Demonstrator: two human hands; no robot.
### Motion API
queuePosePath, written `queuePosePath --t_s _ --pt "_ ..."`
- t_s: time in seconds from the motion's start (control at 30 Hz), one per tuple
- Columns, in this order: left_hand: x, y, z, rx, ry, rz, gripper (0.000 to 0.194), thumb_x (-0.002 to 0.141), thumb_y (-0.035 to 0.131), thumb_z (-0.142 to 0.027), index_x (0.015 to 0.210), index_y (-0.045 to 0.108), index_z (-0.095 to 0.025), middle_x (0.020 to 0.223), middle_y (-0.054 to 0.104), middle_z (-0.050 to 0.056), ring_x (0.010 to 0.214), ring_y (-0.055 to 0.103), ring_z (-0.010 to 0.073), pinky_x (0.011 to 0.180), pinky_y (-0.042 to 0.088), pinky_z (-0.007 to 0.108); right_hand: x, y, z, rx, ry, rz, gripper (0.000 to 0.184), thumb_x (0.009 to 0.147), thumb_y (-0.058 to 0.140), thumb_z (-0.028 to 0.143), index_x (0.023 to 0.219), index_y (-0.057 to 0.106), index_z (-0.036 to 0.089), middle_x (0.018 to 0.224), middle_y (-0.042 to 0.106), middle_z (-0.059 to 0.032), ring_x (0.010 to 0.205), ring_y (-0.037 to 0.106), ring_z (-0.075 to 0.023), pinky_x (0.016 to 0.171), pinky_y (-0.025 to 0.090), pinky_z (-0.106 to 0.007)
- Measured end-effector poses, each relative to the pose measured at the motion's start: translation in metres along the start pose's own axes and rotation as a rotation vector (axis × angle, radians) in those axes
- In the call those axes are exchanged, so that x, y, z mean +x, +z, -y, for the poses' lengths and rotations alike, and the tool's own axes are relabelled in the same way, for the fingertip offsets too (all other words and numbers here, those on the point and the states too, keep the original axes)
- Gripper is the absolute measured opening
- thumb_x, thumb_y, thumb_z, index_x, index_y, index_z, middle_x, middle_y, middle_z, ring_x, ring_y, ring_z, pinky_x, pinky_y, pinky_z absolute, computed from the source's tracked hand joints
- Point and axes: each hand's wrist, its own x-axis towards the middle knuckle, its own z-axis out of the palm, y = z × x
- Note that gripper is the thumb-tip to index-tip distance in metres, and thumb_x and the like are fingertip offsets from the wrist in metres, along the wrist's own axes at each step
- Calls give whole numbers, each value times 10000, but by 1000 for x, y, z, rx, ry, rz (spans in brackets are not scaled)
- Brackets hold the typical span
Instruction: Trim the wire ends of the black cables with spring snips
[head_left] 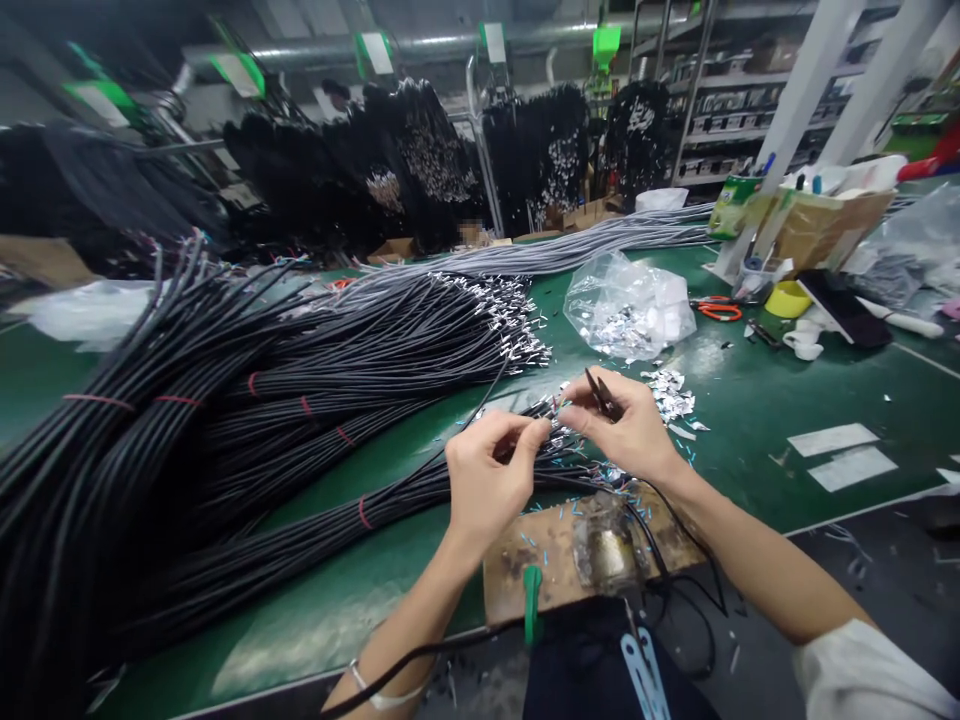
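Observation:
My left hand [495, 465] is closed in a pinch on the end of a black cable [487, 392], its fingertips near the cable's thin stripped wires. Facing it, my right hand [626, 425] is also closed, with thumb and forefinger at the small coloured wires [559, 408]. A dark two-pointed hand tool [602, 393] is tucked in the right hand, tips pointing up and away; its exact kind is unclear. Below both hands lies a tied bundle of black cables [330, 530], whose stripped ends reach under my right wrist. Fingers partly hide the wire ends.
Larger cable bundles [225, 400] fill the left of the green table [757, 400]. A small metal pot [606, 545] stands on a wooden board [510, 580] near the front edge. Foil scraps [670, 393], a plastic bag [630, 300], orange-handled scissors [716, 308] and a phone [844, 305] lie right.

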Motion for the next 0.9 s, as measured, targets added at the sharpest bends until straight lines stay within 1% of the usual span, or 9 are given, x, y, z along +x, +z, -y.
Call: queuePosePath --t_s 0.2,0.3,0.4,0.47,0.53,0.6,0.73,0.8,0.9 --pt "-9 10 -1 90 100 -122 150 780 650 -238 653 638 -160 577 591 -8 496 508 89 495 393 213 -6 9 -3 -103 55 -157 206 761 697 288 611 597 188 580 554 18 530 458 -105 516 352 -266" --pt "-10 12 0 114 69 -144 170 794 631 -249 654 622 -154 566 596 -5 481 510 89 488 397 210 -13 14 -6 -244 -97 -222 136 792 636 197 663 591 201 610 544 11 561 467 -118 538 365 -275" --pt "-6 6 -1 115 26 -52 212 830 581 -266 656 621 -151 559 599 -1 482 511 92 484 390 207 -15 11 -5 -346 -318 -147 145 779 533 67 792 582 202 752 582 -22 688 526 -142 600 402 -282" --pt "-2 0 -2 116 36 49 256 854 544 -264 635 616 -154 553 594 -3 491 508 92 490 377 208 -12 7 -2 -306 -336 -43 167 763 505 35 785 542 197 762 560 -20 698 519 -137 599 399 -272" --pt "1 -4 -2 120 71 116 283 867 524 -256 616 610 -158 548 584 -7 500 502 90 500 366 210 -7 3 1 -245 -285 17 158 773 506 41 746 500 196 730 523 -6 674 494 -128 587 384 -262" --pt "2 -5 -3 144 115 110 263 864 533 -248 631 617 -159 556 576 -9 507 493 89 510 360 212 -4 2 3 -236 -244 18 156 796 506 57 735 480 198 717 497 1 667 476 -126 588 373 -262" --pt "-2 1 -3 209 203 2 180 838 581 -228 685 632 -149 592 580 -2 525 491 90 527 361 215 -3 6 3 -296 -206 -63 139 835 513 104 743 470 199 728 471 -1 672 458 -133 596 359 -274" --pt "-2 2 -3 218 226 -11 185 846 569 -219 687 631 -147 598 587 2 532 498 91 530 360 217 -4 7 3 -323 -209 -89 139 837 505 95 751 474 199 739 466 -5 684 453 -137 604 355 -280" --pt "2 -2 -3 180 173 26 262 871 524 -230 638 616 -153 570 586 0 517 496 92 519 352 222 -1 3 3 -241 -238 13 139 828 506 86 746 480 196 735 468 -1 684 447 -133 601 348 -279"
